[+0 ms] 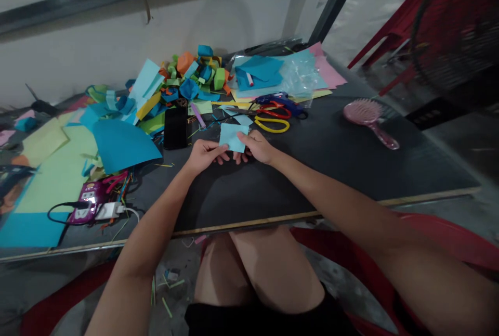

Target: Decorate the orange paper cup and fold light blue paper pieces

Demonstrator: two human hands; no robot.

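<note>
Between my two hands is a small light-blue piece of paper (233, 137), raised just above the dark table. My left hand (206, 154) pinches its lower left corner, thumb on top. At the right edge, my right hand (257, 147) grips it with the thumb over the face; the other fingers are partly hidden beneath the sheet. Just beyond the paper lie scissors with yellow and red handles (277, 125), a blue glue gun (278, 100) and a purple marker (198, 115). A black phone (175, 128) rests left of the paper.
A heap of coloured paper pieces (195, 73) lies at the back. Large paper sheets (54, 180) and a purple power strip (89, 202) with cables are on the left. A pink hairbrush (364, 113) sits at right. A fan (456, 39) stands beyond the table's right end.
</note>
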